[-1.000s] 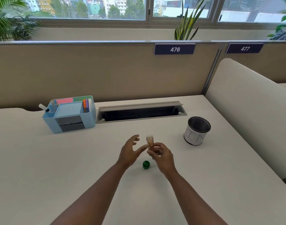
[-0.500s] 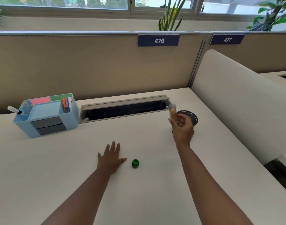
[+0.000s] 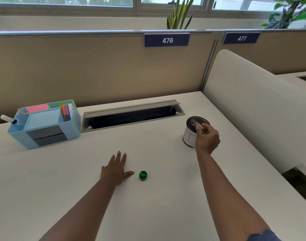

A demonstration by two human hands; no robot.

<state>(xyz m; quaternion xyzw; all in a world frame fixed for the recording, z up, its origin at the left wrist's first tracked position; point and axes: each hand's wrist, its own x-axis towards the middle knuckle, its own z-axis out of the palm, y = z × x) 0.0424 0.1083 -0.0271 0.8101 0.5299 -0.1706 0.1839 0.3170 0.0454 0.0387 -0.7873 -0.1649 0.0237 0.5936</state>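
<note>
My right hand (image 3: 207,138) grips a small clear container (image 3: 194,124) and tips it over the open mouth of a round mesh cup (image 3: 188,136) with a white label, at the right of the desk. The container's open end points into the cup; it is blurred. A small green piece (image 3: 143,175), round like a cap, lies on the white desk (image 3: 148,206) near the middle. My left hand (image 3: 116,168) rests flat on the desk just left of the green piece, fingers spread, thumb tip close to it without touching.
A light blue desk organiser (image 3: 44,126) with sticky notes, pens and a marker stands at the back left. An open grey cable tray (image 3: 131,116) runs along the back. A beige partition rises behind, and a white curved divider (image 3: 253,105) walls the right side.
My right hand carried the container from the desk's middle to the mesh cup and tipped it over. My left hand let go and settled flat beside the green piece.
</note>
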